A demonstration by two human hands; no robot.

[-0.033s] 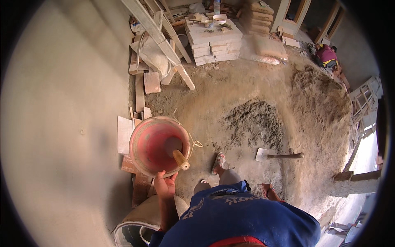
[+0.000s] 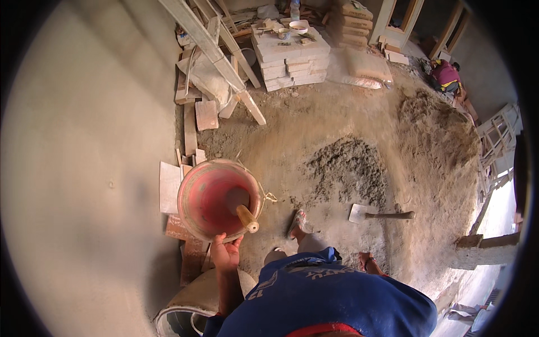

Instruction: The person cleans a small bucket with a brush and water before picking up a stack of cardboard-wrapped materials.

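Observation:
My left hand (image 2: pixel 226 253) has its fingers curled over the near rim of a bucket (image 2: pixel 188 196), dusty outside and reddish pink within. Inside the bucket leans a trowel whose wooden handle (image 2: pixel 246 217) sticks out over the rim towards me; its blade is down in the bucket. A thin tie hangs from the rim's right side. My right hand (image 2: pixel 365 259), with a dark band at the wrist, hangs low beside my body; its fingers are too small to read. Beyond it on the ground lies a hoe (image 2: pixel 390 215) with a pale blade and short handle, apart from the hand.
Wet grey mortar (image 2: pixel 348 168) lies in a heap ahead, with a sand pile (image 2: pixel 432 135) to its right. Pale blocks (image 2: pixel 289 56), cement bags (image 2: pixel 368 64) and leaning timbers (image 2: pixel 219 56) stand farther off. A drum (image 2: pixel 185 303) is at lower left. Another person (image 2: pixel 445 74) crouches far right.

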